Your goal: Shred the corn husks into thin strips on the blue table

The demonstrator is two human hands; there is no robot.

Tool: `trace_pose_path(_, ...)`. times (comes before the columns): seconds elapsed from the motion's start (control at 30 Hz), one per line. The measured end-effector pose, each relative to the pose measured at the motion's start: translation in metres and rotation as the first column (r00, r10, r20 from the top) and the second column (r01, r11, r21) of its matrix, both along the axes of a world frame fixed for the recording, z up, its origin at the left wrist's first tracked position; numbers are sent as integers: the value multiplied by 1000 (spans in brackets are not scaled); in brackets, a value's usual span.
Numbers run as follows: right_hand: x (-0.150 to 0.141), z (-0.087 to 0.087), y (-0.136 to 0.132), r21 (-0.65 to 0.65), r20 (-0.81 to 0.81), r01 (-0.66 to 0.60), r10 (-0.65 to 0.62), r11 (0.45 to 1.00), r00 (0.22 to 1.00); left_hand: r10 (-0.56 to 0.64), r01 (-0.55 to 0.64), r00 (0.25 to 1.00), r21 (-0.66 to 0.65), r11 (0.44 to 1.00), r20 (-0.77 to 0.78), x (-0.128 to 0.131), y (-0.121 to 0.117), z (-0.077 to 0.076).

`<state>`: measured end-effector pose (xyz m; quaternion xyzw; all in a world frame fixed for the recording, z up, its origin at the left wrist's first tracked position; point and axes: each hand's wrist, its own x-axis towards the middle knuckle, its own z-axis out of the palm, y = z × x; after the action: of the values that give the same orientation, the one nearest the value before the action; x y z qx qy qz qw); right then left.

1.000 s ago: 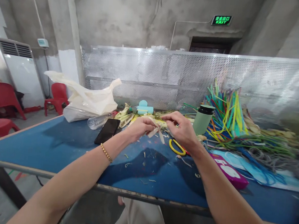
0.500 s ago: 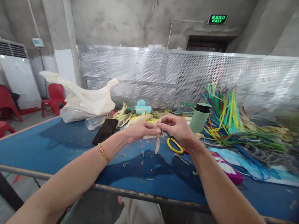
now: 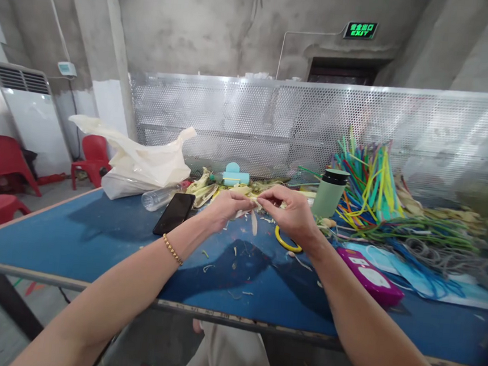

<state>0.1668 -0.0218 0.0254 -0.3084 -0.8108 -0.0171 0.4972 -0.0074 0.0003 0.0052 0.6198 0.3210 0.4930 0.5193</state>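
My left hand (image 3: 224, 208) and my right hand (image 3: 290, 211) meet fingertip to fingertip over the blue table (image 3: 105, 250). Both are closed in a pinch on a pale strip (image 3: 254, 222) that looks like corn husk; its end hangs below the left fingers. The part between the fingertips is too small to make out. Yellow-handled scissors (image 3: 285, 241) lie just below my right hand, partly hidden by it. Behind my left hand are pale husks (image 3: 200, 192). Small pale scraps (image 3: 207, 268) are scattered on the table in front.
On the left are a black phone (image 3: 174, 213), a clear plastic bottle (image 3: 157, 199) and a cream plastic bag (image 3: 147, 166). To the right stand a green jar (image 3: 329, 195), a purple box (image 3: 370, 278) and colourful strips (image 3: 367, 185). A perforated metal panel (image 3: 241, 111) rises behind.
The view has shifted slightly, moving the scene right. My fingertips have drawn a little apart and the hanging strip is tilted differently. Both hands keep their pinch.
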Motion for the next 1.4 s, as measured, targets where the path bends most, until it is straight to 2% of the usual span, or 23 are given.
trace_pose_path(0.13, 0, -5, 3, 167, 108, 32, -50, 985, 993, -16, 22, 991, -48, 999, 129, 1, -1, 1)
trace_pose_path(0.3, 1, -10, 7, 283, 204, 93, -155, 955, 967, -56, 94, 963, -132, 987, 263, 2, -2, 4)
trace_pose_path(0.4, 2, -10, 8, 327, 244, 109, -195, 939, 950, -47, 98, 950, -150, 984, 308, 2, -2, 5)
trace_pose_path(1.1, 1, -13, 10, 397, 309, 112, -248, 911, 918, -31, 96, 923, -151, 984, 384, 0, 6, 3)
trace_pose_path(1.4, 3, -11, 9, 445, 332, 134, -302, 886, 894, -82, 117, 944, -93, 989, 321, -1, 1, 7)
